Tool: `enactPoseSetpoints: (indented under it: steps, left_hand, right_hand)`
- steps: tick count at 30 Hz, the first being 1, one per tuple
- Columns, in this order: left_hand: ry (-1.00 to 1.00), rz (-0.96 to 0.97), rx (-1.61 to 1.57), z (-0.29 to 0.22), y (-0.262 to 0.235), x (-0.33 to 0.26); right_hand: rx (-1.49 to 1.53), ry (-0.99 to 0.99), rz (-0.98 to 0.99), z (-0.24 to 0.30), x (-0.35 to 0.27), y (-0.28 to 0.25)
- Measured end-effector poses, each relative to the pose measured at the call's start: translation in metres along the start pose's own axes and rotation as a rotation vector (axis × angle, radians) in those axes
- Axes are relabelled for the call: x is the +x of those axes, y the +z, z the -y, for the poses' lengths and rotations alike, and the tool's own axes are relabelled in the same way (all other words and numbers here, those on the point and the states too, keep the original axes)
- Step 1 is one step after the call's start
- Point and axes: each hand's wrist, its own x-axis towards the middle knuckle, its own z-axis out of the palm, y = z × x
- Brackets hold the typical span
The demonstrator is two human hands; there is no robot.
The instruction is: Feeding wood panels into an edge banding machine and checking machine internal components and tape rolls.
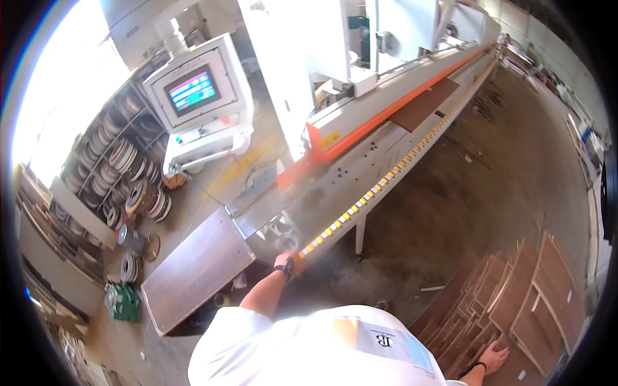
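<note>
My left hand (285, 261) is at the near end of a long edge-banding machine (351, 164), beside the start of its yellow-and-white roller rail (360, 203). Its fingers are small and blurred, so I cannot make out whether they grip the edge. At lower right, my right hand (494, 358) rests on a stack of brown panels (515, 302), fingers stretched out over the top. Farther along the machine, a brown panel (425, 106) lies on the bed, under the orange guard beam (380, 128).
A control console (199, 96) with a lit screen stands at upper left. Racks of edge-band rolls (109, 151) line the left side. A brown-topped table (199, 270) adjoins the machine's near end, and a green box (121, 302) sits on the floor.
</note>
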Motion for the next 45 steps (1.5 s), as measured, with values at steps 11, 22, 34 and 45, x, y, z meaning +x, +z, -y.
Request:
enactPoseSetpoints:
  steps: [11, 22, 34, 45]
  left_hand:
    - [0.396, -0.338, -0.428, -0.08, -0.038, -0.005]
    - [1.936, -0.034, -1.309, -0.38, -0.292, -0.114]
    - [2.268, 0.309, -1.849, -0.563, -0.327, -0.115]
    - [2.193, 0.627, -1.535, -0.659, -0.314, 0.073]
  right_hand:
    - [0.591, 0.025, -0.013, -0.002, -0.027, 0.039]
    - [1.121, -0.234, 0.874, 0.178, -0.159, 0.12]
    - [1.143, -0.102, 1.052, 0.187, -0.055, 0.1]
    - [1.048, 0.053, 1.153, 0.243, -0.042, 0.2]
